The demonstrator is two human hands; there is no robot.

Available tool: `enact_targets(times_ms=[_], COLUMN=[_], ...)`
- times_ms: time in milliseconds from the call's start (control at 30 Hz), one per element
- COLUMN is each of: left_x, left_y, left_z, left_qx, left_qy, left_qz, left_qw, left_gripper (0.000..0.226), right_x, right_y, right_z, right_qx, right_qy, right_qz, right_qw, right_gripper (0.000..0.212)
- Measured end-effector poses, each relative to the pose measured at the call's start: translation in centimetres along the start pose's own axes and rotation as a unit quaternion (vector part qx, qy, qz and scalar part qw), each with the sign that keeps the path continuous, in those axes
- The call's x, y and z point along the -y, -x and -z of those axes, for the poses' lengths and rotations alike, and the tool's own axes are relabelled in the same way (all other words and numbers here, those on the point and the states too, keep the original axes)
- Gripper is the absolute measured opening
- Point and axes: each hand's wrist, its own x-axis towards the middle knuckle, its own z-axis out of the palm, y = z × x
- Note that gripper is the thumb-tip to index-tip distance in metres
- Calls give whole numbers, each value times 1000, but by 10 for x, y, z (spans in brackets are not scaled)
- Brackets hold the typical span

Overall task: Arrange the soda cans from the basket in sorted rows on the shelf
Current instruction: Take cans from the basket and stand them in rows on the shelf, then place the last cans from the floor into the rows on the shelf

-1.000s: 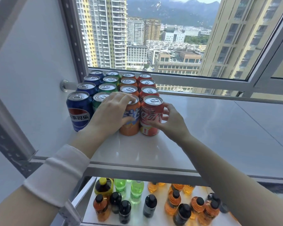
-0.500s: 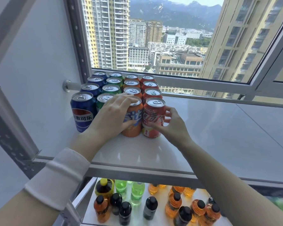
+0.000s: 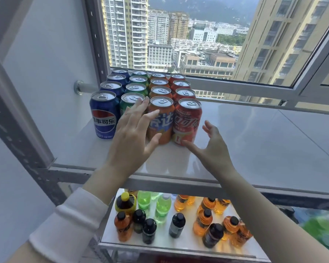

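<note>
Your soda cans (image 3: 160, 86) stand upright on the white shelf (image 3: 254, 141), packed together at its far left corner by the window (image 3: 198, 35). They form four rows running from near to far, four cans in each: blue on the left, then green, then orange, then red on the right. The near blue can (image 3: 104, 114) stands clear of your hands, its label facing you. Your left hand (image 3: 130, 137) is open, its fingers straight and slightly spread and its back turned toward you. It lies across the front of the near green can (image 3: 131, 97), hiding most of it, and its fingertips reach the left side of the near orange can (image 3: 164, 120). Whether the palm presses on the cans, you cannot tell from here. Your right hand (image 3: 211, 149) is open too, with fingers spread wide and holding nothing. It sits just right of and nearer than the near red can (image 3: 187, 122), with the thumb tip at the can's base, though contact is unclear. A white sleeve (image 3: 70, 224) covers your left forearm. A grey upright post (image 3: 17, 130) rises at the left. Under the shelf, a lower shelf (image 3: 179, 242) holds orange, green and dark bottles (image 3: 203, 219) standing upright.
</note>
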Motion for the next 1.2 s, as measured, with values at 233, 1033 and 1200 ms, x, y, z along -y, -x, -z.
enact_targets(times_ms=[233,1033,1200], left_x=[-14,-52,-28], left_y=[48,390,448], left_z=[-8,96,139], left_qx=[-24,201,219], left_qy=[45,35,60], left_qz=[5,158,195], left_qw=[999,966,954], left_gripper=[47,46,44], right_x=[-2,-25,-4], right_y=[57,419,484], right_z=[-2,-100,-139], right_qx=[-58,68,109], right_qy=[90,209,230], right_qz=[20,41,18], right_qw=[994,975,967], right_gripper=[83,72,73])
